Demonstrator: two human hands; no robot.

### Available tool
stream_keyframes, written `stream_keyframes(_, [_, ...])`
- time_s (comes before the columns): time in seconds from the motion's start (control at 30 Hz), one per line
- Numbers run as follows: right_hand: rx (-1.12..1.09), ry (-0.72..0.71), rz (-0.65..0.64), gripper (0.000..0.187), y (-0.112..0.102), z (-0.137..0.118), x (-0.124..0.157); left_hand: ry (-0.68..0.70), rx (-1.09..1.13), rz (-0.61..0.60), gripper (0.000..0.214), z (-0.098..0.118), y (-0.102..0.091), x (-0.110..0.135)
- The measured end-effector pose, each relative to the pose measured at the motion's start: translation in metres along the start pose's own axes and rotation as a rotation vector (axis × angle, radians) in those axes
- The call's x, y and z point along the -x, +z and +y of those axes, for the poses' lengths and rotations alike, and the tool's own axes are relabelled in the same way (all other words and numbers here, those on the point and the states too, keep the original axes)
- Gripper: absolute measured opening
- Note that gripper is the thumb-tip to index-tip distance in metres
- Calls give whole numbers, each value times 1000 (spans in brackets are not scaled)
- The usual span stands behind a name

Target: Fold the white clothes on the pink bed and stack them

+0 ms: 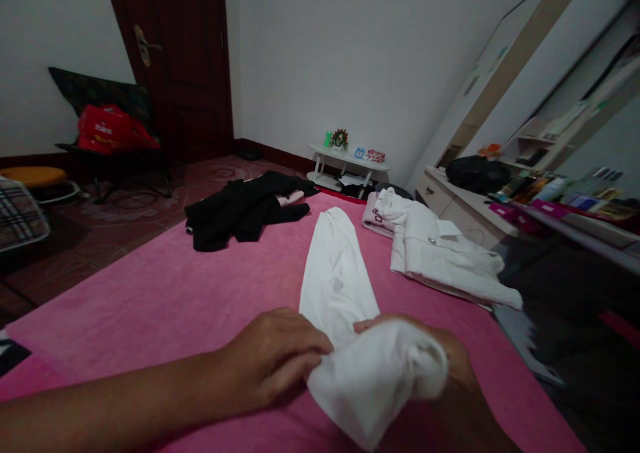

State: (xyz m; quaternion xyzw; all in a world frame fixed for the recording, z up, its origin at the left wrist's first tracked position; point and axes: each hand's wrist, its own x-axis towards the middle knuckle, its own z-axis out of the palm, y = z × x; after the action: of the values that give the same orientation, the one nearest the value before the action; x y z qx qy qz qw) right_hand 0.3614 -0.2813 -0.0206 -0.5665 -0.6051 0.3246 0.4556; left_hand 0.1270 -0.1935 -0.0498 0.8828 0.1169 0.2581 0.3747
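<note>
A white garment lies lengthwise in a narrow strip on the pink bedspread, its near end lifted and doubled over. My left hand is closed on the left edge of the cloth, fingertips at the fold. On the other side my right hand grips the raised near part, which hangs in front of it and hides most of its fingers. That near part is smeared by motion. What kind of garment it is, I cannot tell.
Black clothing lies at the bed's far left edge. Folded white clothes are stacked at the right. Beyond stand a small white shelf, a dresser with bottles, and a chair with a red bag.
</note>
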Motion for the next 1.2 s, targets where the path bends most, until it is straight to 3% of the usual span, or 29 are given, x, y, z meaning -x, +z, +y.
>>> stream_keyframes(0.13, [-364, 321, 151, 26, 0, 21, -50, -359, 404, 213, 22, -30, -1, -24])
stream_keyframes(0.23, [-475, 498, 84, 28, 0, 45, -76, -371, 441, 158, 38, -41, 3, -28])
stream_keyframes(0.3, [-509, 509, 45, 32, 0, 57, -82, -357, 360, 123, 58, -42, 5, -26])
stream_keyframes(0.43, [-538, 429, 69, 40, 1, 63, -80, -425, 235, 171, 90, -46, 5, -27])
stream_keyframes(0.6, [-521, 323, 104, 42, 0, 57, -83, -505, 318, 329, 58, -58, 4, -45])
stream_keyframes(0.73, [-398, 224, 170, 40, -9, 75, -89, -586, 448, 476, 42, -70, 2, -50])
stream_keyframes(0.8, [-227, 246, 180, 42, -17, 92, -89, -626, 376, 420, 38, -73, -2, -47])
stream_keyframes(0.87, [-19, 234, 203, 42, -26, 105, -87, -583, 206, 329, 37, -74, -9, -41])
stream_keyframes(1.0, [440, -76, 241, 41, -43, 104, -72, -375, -287, 283, 40, -73, -26, -32])
stream_keyframes(1.1, [655, -338, 48, 48, -51, 87, -56, -252, -421, 161, 31, -75, -36, -29])
stream_keyframes(1.2, [653, -381, -96, 41, -53, 78, -47, -205, -358, 59, 27, -80, -39, -30])
